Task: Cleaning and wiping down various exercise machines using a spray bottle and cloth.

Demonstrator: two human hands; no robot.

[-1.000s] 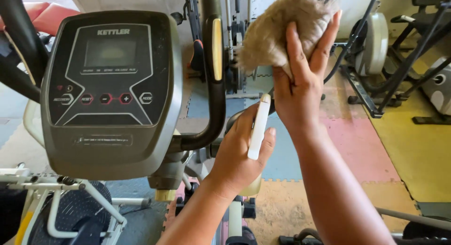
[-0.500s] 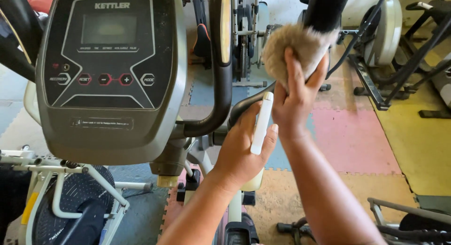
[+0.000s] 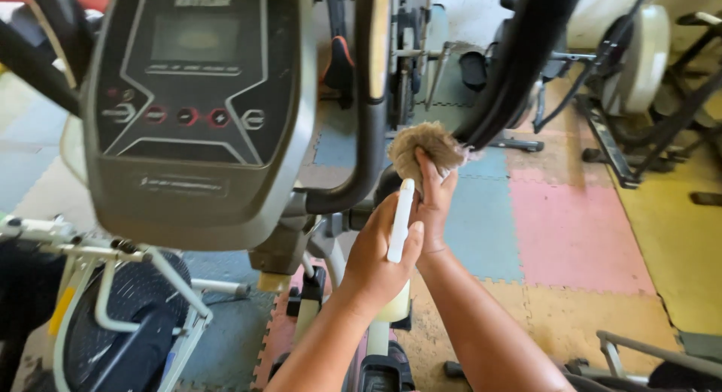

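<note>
Where foam floor tiles (image 3: 571, 234) spread, machines, cloth-holding right hand (image 3: 435, 204).

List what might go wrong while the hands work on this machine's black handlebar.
The left hand grips a white bottle close to the right hand, so the two may knock together. The tan cloth is only bunched against the black handlebar and could slip off onto the foam floor mats.

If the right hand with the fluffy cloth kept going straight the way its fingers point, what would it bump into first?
Probably the black handlebar: the right hand points up and away, pressing the tan cloth at the bar's lower end, though depth is hard to judge.
</note>
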